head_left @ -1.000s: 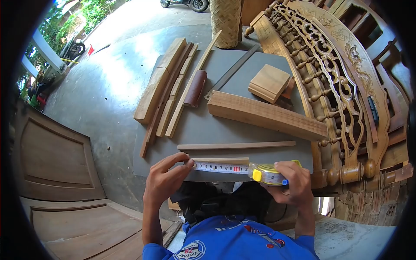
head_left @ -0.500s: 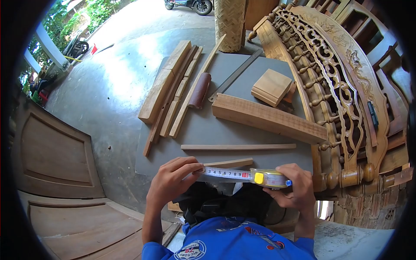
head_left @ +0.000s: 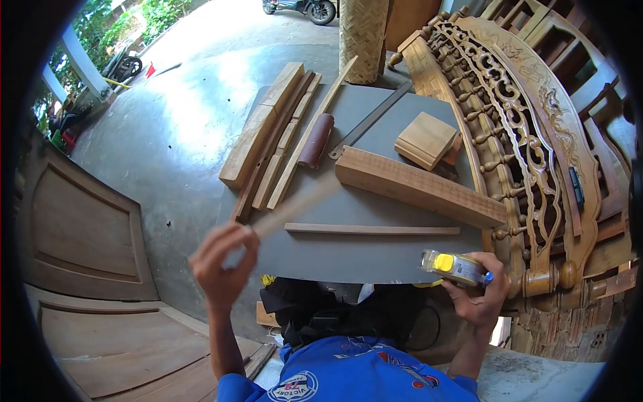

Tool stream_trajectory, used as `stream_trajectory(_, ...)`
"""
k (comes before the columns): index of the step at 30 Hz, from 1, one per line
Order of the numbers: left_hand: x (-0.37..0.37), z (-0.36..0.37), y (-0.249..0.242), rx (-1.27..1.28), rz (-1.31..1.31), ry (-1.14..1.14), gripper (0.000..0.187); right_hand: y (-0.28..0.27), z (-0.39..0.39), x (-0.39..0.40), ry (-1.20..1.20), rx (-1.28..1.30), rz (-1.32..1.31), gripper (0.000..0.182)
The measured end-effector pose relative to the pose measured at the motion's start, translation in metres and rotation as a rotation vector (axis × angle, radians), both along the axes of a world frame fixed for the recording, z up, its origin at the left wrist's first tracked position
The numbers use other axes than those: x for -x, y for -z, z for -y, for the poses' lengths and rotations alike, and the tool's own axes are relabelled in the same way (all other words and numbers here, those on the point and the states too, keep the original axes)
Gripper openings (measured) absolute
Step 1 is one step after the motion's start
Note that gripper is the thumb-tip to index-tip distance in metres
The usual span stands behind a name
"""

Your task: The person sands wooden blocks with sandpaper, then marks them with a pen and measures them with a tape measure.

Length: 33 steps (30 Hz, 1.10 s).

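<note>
My left hand (head_left: 222, 258) is closed around one end of a thin wooden strip (head_left: 298, 206), which is blurred by motion and slants up to the right over the grey tabletop (head_left: 328, 258). My right hand (head_left: 483, 288) grips a tape measure (head_left: 455, 267) with a clear case and a yellow button, near the table's front right edge. No blade shows stretched across to my left hand. Between the hands, a longer wooden strip (head_left: 372, 229) lies flat on the table.
A thick wooden beam (head_left: 418, 185) lies across the right side, with a square wooden block (head_left: 426, 139) behind it. Several wood pieces (head_left: 262, 130), a dark red cylinder (head_left: 316, 141) and a flat metal bar (head_left: 372, 120) lie farther back. Carved wooden furniture (head_left: 509, 120) borders the right.
The tape blade that stretched between my hands is back in its case. My hands have moved apart, and the short wooden strip has lifted off to the left, swinging upward in my left hand.
</note>
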<state>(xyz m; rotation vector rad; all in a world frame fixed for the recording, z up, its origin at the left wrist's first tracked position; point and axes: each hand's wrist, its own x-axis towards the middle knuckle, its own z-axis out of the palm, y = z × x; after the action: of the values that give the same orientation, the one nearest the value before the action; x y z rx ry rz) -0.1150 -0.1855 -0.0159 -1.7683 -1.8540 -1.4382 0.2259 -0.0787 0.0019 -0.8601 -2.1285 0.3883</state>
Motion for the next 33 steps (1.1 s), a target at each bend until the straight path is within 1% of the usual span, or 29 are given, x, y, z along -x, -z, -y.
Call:
stream_trajectory(2, 0.011, -0.017, -0.012, -0.043, -0.059, -0.222, 0.022, 0.002, 0.001, 0.002, 0.025, 0.027, 0.024, 0.053)
stream_trajectory(3, 0.017, -0.028, -0.013, -0.044, -0.042, -0.236, 0.019, 0.003, 0.001, 0.004, 0.008, 0.011, 0.056, 0.053)
stream_trajectory(5, 0.028, -0.05, -0.007, -0.053, -0.015, -0.259, 0.015, 0.003, 0.0, 0.011, -0.02, -0.028, 0.113, 0.052)
stream_trajectory(8, 0.033, -0.067, -0.003, 0.135, -0.118, -0.207, 0.011, 0.01, 0.001, 0.013, -0.072, 0.019, 0.114, 0.053)
stream_trajectory(9, 0.033, -0.071, 0.005, 0.158, -0.023, -0.201, 0.012, 0.011, 0.0, 0.012, -0.085, 0.011, 0.129, 0.054)
stream_trajectory(12, 0.016, -0.07, 0.008, 0.182, -0.25, -0.215, 0.014, 0.013, -0.002, 0.01, -0.103, 0.04, 0.129, 0.054)
stream_trajectory(13, 0.01, -0.067, 0.009, 0.255, -0.319, -0.211, 0.019, 0.015, -0.002, 0.01, -0.095, 0.056, 0.132, 0.054)
stream_trajectory(16, -0.001, -0.07, 0.013, 0.446, -0.305, -0.255, 0.025, 0.02, -0.003, 0.009, -0.094, 0.094, 0.138, 0.056)
stream_trajectory(17, 0.001, -0.07, 0.015, 0.454, -0.321, -0.25, 0.027, 0.02, -0.003, 0.01, -0.101, 0.095, 0.134, 0.056)
stream_trajectory(20, 0.003, -0.072, 0.017, 0.416, -0.247, -0.267, 0.028, 0.021, -0.004, 0.012, -0.109, 0.089, 0.128, 0.056)
stream_trajectory(23, 0.007, -0.07, 0.01, 0.476, 0.068, -0.154, 0.027, 0.021, -0.004, 0.013, -0.118, 0.095, 0.124, 0.057)
stream_trajectory(26, 0.016, -0.061, -0.009, 0.518, 0.704, 0.023, 0.029, 0.018, -0.006, 0.012, -0.134, 0.097, 0.142, 0.054)
stream_trajectory(27, 0.021, -0.058, -0.01, 0.489, 0.799, 0.095, 0.033, 0.017, -0.006, 0.012, -0.14, 0.096, 0.151, 0.053)
stream_trajectory(31, 0.038, -0.045, -0.006, 0.38, 1.178, 0.193, 0.035, 0.016, -0.007, 0.013, -0.132, 0.104, 0.154, 0.053)
stream_trajectory(33, 0.041, -0.035, -0.004, 0.345, 1.288, 0.254, 0.033, 0.016, -0.006, 0.013, -0.131, 0.116, 0.151, 0.053)
